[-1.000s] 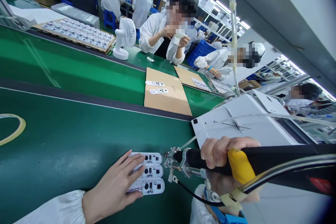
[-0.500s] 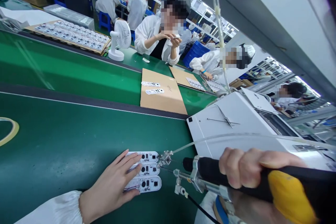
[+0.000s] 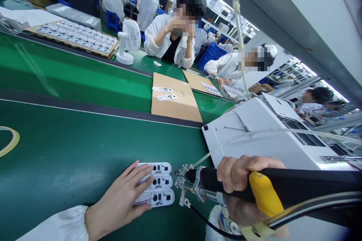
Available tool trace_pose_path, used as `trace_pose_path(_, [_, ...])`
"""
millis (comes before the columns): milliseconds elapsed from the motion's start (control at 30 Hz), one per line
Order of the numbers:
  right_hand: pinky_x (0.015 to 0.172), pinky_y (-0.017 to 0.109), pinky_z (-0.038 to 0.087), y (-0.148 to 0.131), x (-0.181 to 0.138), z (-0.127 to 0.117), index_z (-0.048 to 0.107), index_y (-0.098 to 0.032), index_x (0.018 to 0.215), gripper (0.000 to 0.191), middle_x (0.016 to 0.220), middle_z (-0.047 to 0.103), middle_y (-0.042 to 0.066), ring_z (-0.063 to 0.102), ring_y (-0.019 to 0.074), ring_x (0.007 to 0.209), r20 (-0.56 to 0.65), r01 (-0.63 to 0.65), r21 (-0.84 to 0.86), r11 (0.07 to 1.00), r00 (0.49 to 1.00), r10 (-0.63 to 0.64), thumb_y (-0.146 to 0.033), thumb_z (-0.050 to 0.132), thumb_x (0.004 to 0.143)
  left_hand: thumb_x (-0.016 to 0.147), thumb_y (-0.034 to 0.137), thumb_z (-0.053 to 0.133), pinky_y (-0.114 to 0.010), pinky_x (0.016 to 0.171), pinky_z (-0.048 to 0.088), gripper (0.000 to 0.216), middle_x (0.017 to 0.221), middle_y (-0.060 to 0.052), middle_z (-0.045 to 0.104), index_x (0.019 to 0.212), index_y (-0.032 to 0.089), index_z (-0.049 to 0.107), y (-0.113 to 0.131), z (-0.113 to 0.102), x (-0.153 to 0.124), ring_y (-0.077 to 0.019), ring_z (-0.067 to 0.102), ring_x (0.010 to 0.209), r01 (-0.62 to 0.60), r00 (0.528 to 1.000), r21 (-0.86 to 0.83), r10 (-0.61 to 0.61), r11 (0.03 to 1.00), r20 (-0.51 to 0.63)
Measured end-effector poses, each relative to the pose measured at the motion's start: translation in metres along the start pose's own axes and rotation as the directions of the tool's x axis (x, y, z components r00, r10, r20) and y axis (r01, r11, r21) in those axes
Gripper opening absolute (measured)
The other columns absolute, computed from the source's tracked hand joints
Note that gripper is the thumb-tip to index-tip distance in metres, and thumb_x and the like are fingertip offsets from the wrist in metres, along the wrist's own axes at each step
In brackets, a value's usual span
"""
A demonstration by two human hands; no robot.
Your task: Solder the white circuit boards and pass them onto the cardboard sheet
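My left hand (image 3: 120, 201) lies flat, fingers spread, on three white circuit boards (image 3: 158, 184) stacked side by side on the green bench (image 3: 70, 150). My right hand (image 3: 240, 171) is wrapped round the black handle of a soldering tool (image 3: 203, 182) with a yellow band. Its metal tip sits just right of the boards, level with the top two. A thin clear tube runs from the tip up to the right.
A white machine box (image 3: 268, 135) stands right of the boards. Cardboard sheets (image 3: 175, 98) with more boards lie on the conveyor beyond. A small white fan (image 3: 128, 41) and a tray of parts (image 3: 76, 37) sit farther back. Several people in white coats sit opposite. A tape ring (image 3: 8, 141) lies at left.
My right hand has swung the soldering tool: half a second ago its tip was over the boards' right edge, and now it sits slightly right of them. My left hand has stayed on the boards.
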State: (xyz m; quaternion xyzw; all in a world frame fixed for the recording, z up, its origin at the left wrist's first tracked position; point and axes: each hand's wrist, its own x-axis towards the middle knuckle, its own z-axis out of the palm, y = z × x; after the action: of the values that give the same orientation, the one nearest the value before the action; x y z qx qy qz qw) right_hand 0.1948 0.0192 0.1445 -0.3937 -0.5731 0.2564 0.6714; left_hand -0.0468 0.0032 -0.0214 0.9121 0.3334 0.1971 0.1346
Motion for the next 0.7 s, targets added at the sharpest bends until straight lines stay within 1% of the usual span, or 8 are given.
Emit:
trace_pose_path(67, [0.029, 0.03, 0.024, 0.002, 0.0, 0.004, 0.063, -0.027, 0.09, 0.021, 0.049, 0.04, -0.008, 0.03, 0.0112, 0.028, -0.03, 0.082, 0.04, 0.996, 0.996, -0.081, -0.046, 0.063, 0.083, 0.094, 0.051, 0.059, -0.05, 0.105, 0.051, 0.058, 0.154, 0.0, 0.041, 0.147, 0.032, 0.044, 0.0, 0.0, -0.001, -0.0322, 0.045, 0.136, 0.01, 1.0, -0.018, -0.01, 1.0, -0.013])
trace_pose_path(167, [0.03, 0.03, 0.026, -0.001, 0.001, 0.01, 0.063, -0.026, 0.084, 0.017, 0.048, 0.042, -0.008, 0.032, 0.0114, 0.028, -0.034, 0.024, 0.063, 0.998, 0.999, -0.022, -0.043, 0.061, 0.087, 0.094, 0.049, 0.06, -0.048, 0.108, 0.048, 0.058, 0.154, -0.001, 0.042, 0.147, 0.032, 0.044, 0.001, -0.001, -0.001, -0.0317, 0.045, 0.137, 0.013, 1.0, -0.043, -0.014, 0.999, -0.016])
trace_pose_path(233, [0.032, 0.03, 0.028, -0.003, 0.002, 0.013, 0.061, -0.026, 0.08, 0.027, 0.049, 0.045, -0.008, 0.036, 0.0116, 0.03, -0.03, -0.04, 0.086, 0.995, 0.999, 0.043, -0.051, 0.073, 0.077, 0.094, 0.048, 0.06, -0.049, 0.109, 0.047, 0.057, 0.153, -0.001, 0.042, 0.147, 0.031, 0.045, 0.001, -0.002, 0.0, -0.0317, 0.045, 0.136, 0.012, 1.0, -0.047, -0.013, 0.999, -0.002])
trace_pose_path(300, [0.031, 0.029, 0.028, -0.003, 0.001, 0.016, 0.061, -0.026, 0.078, 0.045, 0.048, 0.047, -0.009, 0.037, 0.0112, 0.031, -0.022, -0.052, 0.116, 0.992, 0.998, 0.055, -0.059, 0.085, 0.058, 0.094, 0.048, 0.06, -0.05, 0.109, 0.047, 0.057, 0.153, -0.002, 0.043, 0.146, 0.03, 0.046, 0.001, -0.003, 0.001, -0.0319, 0.046, 0.136, 0.006, 1.0, -0.042, -0.005, 0.999, 0.011])
trace_pose_path(367, [0.03, 0.028, 0.026, -0.001, 0.0, 0.018, 0.061, -0.027, 0.076, 0.052, 0.047, 0.047, -0.01, 0.035, 0.0106, 0.029, -0.022, -0.046, 0.126, 0.991, 0.999, 0.05, -0.063, 0.087, 0.05, 0.094, 0.047, 0.061, -0.051, 0.11, 0.046, 0.056, 0.152, -0.002, 0.044, 0.145, 0.029, 0.047, 0.001, -0.004, 0.002, -0.0321, 0.046, 0.136, -0.001, 1.0, -0.046, 0.001, 0.999, 0.004])
trace_pose_path(500, [0.029, 0.028, 0.028, -0.009, 0.004, 0.018, 0.064, -0.026, 0.081, 0.052, 0.047, 0.048, -0.01, 0.036, 0.0107, 0.029, -0.038, -0.038, 0.113, 0.993, 0.998, 0.042, -0.063, 0.086, 0.052, 0.093, 0.046, 0.063, -0.051, 0.111, 0.045, 0.055, 0.15, -0.003, 0.047, 0.143, 0.028, 0.05, 0.001, -0.005, 0.004, -0.0308, 0.048, 0.135, -0.001, 1.0, -0.067, 0.0, 0.998, -0.01])
trace_pose_path(600, [0.028, 0.028, 0.027, -0.031, 0.014, 0.015, 0.064, -0.025, 0.077, 0.034, 0.043, 0.044, -0.009, 0.033, 0.0101, 0.025, -0.083, 0.033, 0.048, 0.998, 0.996, -0.029, -0.051, 0.082, 0.066, 0.093, 0.048, 0.062, -0.053, 0.11, 0.046, 0.055, 0.151, -0.003, 0.046, 0.143, 0.027, 0.049, 0.001, -0.006, 0.005, -0.0312, 0.047, 0.135, -0.003, 1.0, -0.045, 0.004, 0.999, 0.031])
trace_pose_path(700, [0.028, 0.028, 0.03, -0.045, 0.022, 0.016, 0.064, -0.026, 0.077, 0.023, 0.042, 0.046, -0.009, 0.036, 0.0107, 0.024, 0.014, 0.057, 0.009, 0.998, 0.998, -0.057, -0.043, 0.079, 0.072, 0.093, 0.048, 0.062, -0.054, 0.11, 0.045, 0.056, 0.152, -0.003, 0.044, 0.144, 0.027, 0.048, 0.001, -0.007, 0.005, -0.0316, 0.047, 0.136, -0.007, 0.998, -0.033, 0.009, 0.999, 0.058])
